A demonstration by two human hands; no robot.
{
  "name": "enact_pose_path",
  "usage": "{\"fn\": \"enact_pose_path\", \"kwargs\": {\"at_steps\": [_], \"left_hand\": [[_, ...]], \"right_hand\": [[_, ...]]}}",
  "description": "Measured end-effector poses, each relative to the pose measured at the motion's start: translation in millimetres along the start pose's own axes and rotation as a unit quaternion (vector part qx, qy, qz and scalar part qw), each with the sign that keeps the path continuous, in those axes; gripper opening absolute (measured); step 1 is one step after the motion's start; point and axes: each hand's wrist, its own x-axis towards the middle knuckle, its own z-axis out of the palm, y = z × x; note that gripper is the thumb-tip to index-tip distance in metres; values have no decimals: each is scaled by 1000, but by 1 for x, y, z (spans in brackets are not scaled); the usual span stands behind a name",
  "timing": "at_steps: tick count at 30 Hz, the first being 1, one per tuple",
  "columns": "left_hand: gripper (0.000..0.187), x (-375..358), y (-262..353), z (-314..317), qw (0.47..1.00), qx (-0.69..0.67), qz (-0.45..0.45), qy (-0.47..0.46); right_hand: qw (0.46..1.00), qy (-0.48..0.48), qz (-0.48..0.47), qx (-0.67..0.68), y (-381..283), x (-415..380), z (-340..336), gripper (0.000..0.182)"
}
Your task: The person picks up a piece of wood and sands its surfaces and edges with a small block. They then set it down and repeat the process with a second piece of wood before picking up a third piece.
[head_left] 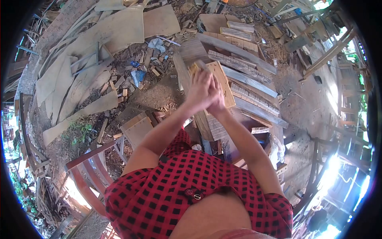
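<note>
My left hand (200,87) and my right hand (216,98) are pressed close together in the middle of the head view, in front of my chest. Both are closed around a yellowish-brown block-like tool (196,67), which sticks out beyond the fingers. It is smeared by motion, so its exact kind does not show. Just beside the hands lies a pale wooden panel (223,84) with small dark marks along its edge. Under it are grey weathered planks (203,124). My palms hide the near part of the tool.
Long grey boards (248,79) lie in rows to the right. Thin sheets (119,34) cover the ground at the upper left, near wood scraps and a blue rag (138,77). A wooden chair (89,167) stands at my left, beside a small wooden box (136,129).
</note>
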Motion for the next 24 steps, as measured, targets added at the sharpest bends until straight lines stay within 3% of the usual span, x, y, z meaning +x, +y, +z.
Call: {"fn": "enact_pose_path", "kwargs": {"at_steps": [4,8,12,14,19,21,24], "left_hand": [[77,-68,46,20,999,-5,22,-41],[82,-87,61,20,995,-56,37,-73],[78,-56,39,19,996,-44,33,-75],[74,-22,17,21,998,-32,31,-37],[67,64,-31,20,998,-41,39,-4],[71,72,-33,19,997,-55,25,-47],[69,50,-23,27,1000,3,28,-11]], "right_hand": [[999,7,-1,-32,1,-102,-2,71],[999,24,15,-17,-19,-115,-20,72],[997,47,-26,-54,-4,-83,-9,75],[997,67,-33,5,8,-45,-8,76],[996,15,41,-82,34,60,4,78],[993,13,27,-118,38,66,7,78],[990,31,15,-134,34,41,5,76]]}}
